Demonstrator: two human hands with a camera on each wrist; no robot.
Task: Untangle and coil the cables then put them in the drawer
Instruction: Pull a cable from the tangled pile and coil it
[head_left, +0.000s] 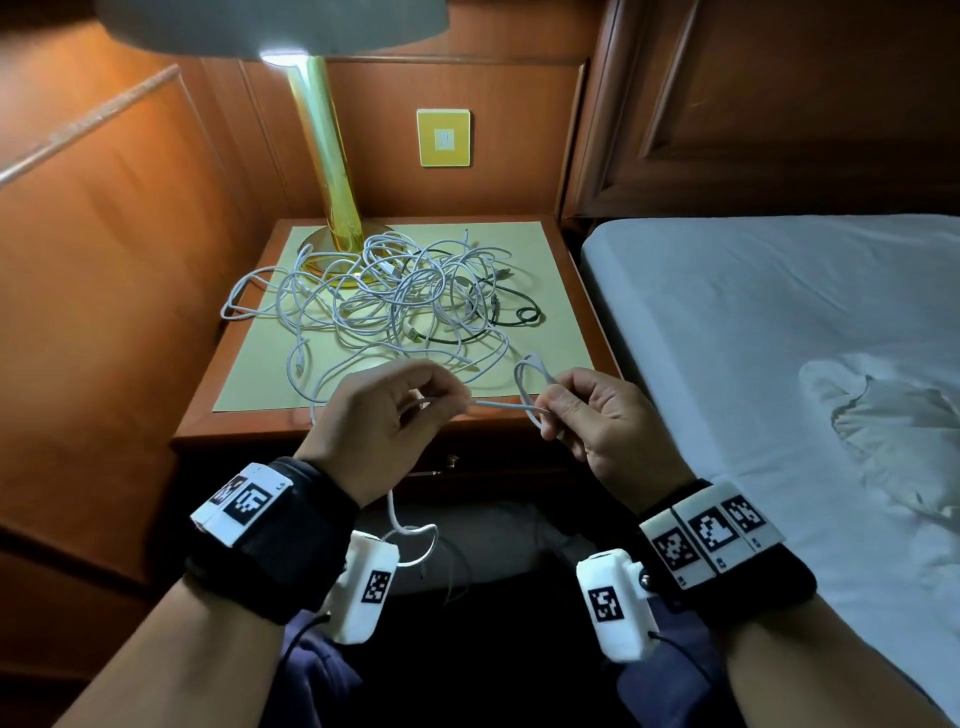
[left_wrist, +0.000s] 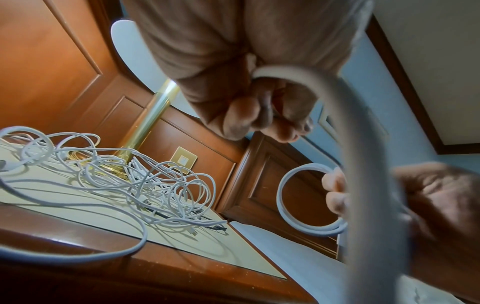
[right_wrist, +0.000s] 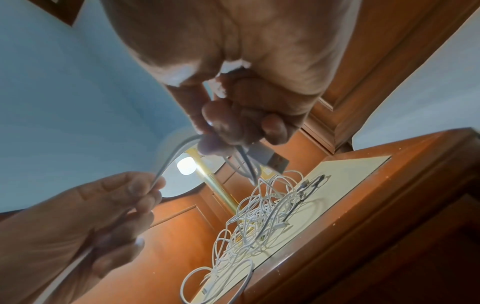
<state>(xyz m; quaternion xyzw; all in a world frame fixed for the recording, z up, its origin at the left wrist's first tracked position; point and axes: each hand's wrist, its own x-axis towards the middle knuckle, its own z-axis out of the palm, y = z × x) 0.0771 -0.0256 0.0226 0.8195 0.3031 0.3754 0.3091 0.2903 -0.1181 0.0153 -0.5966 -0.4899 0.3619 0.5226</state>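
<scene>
Both hands hover just in front of the desk (head_left: 550, 291), above its near edge. The right hand (head_left: 597, 415) has its fingers curled, pinching a small coil (head_left: 530, 387) of a white cable; a USB plug (right_wrist: 270, 159) sticks out beside its fingertips. The left hand (head_left: 379, 415) pinches the same white cable (head_left: 493, 404) between thumb and fingertips, the strand stretched between the two hands. On the desk top lies the tangle of cables (head_left: 384, 296), mostly white with a dark one among them, partly around the foot of the brass lamp (head_left: 327, 156). The drawer (head_left: 457, 462) under the desk top is closed.
</scene>
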